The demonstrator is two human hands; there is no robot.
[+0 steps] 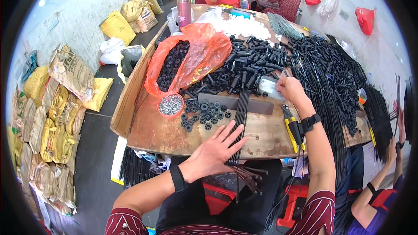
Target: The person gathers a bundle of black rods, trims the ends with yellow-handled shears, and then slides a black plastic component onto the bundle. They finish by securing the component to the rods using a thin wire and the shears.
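My left hand [213,150] lies with fingers spread across a bundle of thin black rods [242,112]. The rods run over the table's front edge, and their thicker ends hang below it. My right hand [291,88] is closed in a pinch beside a small whitish translucent tray [269,88]; what its fingertips hold is too small to make out. Yellow-handled pliers [291,127] lie below my right wrist. A flat grey bar [261,106] crosses under the rods. Several black ribbed rings [205,116] are scattered left of the bundle.
A red bowl [171,114] holds small metal pieces beside an open red plastic bag [207,45] of black parts. Black tubular parts [257,56] and long rods [320,100] cover the table's right half. A co-worker's arm [383,178] is at right. Sacks [56,130] line the left wall.
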